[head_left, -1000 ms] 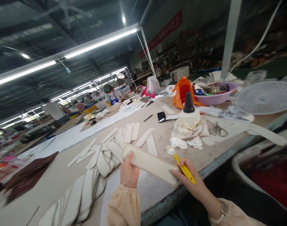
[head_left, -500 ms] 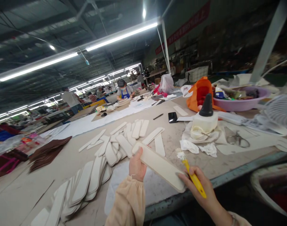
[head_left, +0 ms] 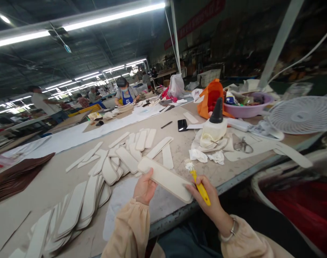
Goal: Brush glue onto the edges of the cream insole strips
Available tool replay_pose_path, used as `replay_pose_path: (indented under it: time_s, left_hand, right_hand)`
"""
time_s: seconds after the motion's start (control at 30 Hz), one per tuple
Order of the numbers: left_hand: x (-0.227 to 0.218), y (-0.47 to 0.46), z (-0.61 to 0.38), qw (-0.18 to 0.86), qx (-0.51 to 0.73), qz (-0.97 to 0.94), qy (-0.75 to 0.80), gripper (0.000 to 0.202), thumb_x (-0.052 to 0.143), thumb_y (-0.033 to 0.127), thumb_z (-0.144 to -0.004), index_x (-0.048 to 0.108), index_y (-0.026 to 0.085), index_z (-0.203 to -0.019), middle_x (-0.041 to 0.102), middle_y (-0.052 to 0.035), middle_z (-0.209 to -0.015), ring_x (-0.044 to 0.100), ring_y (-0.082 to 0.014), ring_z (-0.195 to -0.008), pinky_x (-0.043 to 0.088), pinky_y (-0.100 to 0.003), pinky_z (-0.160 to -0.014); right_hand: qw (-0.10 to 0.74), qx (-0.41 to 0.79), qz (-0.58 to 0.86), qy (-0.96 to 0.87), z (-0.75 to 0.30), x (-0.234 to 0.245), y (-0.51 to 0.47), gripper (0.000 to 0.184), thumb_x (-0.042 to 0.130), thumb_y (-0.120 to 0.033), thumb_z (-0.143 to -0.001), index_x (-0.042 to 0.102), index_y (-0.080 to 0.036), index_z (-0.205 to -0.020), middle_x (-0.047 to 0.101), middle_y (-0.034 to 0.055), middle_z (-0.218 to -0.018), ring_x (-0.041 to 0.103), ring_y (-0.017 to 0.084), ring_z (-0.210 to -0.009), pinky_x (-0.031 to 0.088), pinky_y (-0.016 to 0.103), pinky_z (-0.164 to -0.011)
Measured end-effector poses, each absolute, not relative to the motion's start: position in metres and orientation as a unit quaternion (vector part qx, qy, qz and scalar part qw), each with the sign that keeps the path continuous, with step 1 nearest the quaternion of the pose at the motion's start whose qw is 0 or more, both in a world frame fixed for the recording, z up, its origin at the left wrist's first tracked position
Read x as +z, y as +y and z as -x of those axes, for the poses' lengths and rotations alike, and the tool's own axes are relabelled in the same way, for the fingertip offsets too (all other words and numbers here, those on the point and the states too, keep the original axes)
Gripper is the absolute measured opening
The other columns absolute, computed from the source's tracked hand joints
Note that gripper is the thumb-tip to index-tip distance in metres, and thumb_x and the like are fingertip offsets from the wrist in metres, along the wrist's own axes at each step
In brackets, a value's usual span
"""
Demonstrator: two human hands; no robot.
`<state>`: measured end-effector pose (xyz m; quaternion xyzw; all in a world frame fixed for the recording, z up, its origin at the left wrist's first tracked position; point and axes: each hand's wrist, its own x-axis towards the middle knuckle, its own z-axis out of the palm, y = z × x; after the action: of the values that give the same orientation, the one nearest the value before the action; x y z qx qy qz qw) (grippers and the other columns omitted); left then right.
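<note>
A long cream strip with rounded ends (head_left: pixel 166 179) is held tilted over the table's front edge. My left hand (head_left: pixel 145 187) grips its far left end, thumb on top. My right hand (head_left: pixel 206 195) is closed around a yellow-handled brush (head_left: pixel 201 190), whose bristles carry white paste and point away from me. A finger of that hand also touches the strip's near right end. Beneath the strip lies a white sheet (head_left: pixel 120 204). To the left spread heaped cream strips (head_left: pixel 72 211), some fanned in stacks, others loose farther back.
A glue bottle with a black cone top (head_left: pixel 213 130) stands beyond the brush, with crumpled tissues (head_left: pixel 198 155) before it. Scissors (head_left: pixel 243 146), a phone (head_left: pixel 182 125), an orange bag (head_left: pixel 210 96), a purple basin (head_left: pixel 249 111) and a white fan (head_left: pixel 300 114) lie right. Brown sheets (head_left: pixel 18 175) sit left.
The view has swung right, so everything appears farther left. Both hands keep hold of the strip and the brush, with little change between them.
</note>
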<state>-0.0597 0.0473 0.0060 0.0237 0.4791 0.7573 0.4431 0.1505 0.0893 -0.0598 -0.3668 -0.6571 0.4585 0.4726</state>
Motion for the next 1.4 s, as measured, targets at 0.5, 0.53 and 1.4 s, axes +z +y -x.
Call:
replay_pose_path:
  time_s: [0.5,0.53,1.4]
  left_hand:
    - [-0.053,-0.001,0.105,0.379,0.562,-0.148,0.720,0.029,0.081,0.030,-0.055,0.067,0.016,-0.076,0.066,0.0006,-0.064,0.060,-0.0140,-0.059,0.046,-0.022,-0.050]
    - [-0.056,-0.005,0.107,0.378,0.537,-0.164,0.736,0.030,0.081,0.033,-0.053,0.067,0.016,-0.074,0.064,0.0014,-0.060,0.058,-0.0135,-0.057,0.043,-0.021,-0.048]
    - [-0.066,-0.009,0.120,0.389,0.379,-0.284,0.790,0.031,0.073,0.048,-0.060,0.060,0.020,-0.065,0.057,0.0040,-0.052,0.052,-0.0130,-0.049,0.038,-0.023,-0.049]
  right_hand:
    - [0.363,0.275,0.399,-0.796,-0.158,-0.091,0.120,0.004,0.049,-0.023,-0.089,0.046,-0.023,-0.091,0.066,0.0061,-0.089,0.066,0.023,-0.079,0.052,0.036,-0.071]
    - [0.357,0.251,0.402,-0.805,-0.156,-0.091,0.120,0.002,0.048,-0.021,-0.090,0.047,-0.022,-0.090,0.065,0.0067,-0.087,0.065,0.024,-0.081,0.052,0.038,-0.073]
    - [0.342,0.417,0.367,-0.758,-0.130,-0.088,0.090,0.030,0.064,-0.024,-0.079,0.045,-0.020,-0.101,0.056,0.0140,-0.119,0.050,0.027,-0.121,0.040,0.044,-0.101]
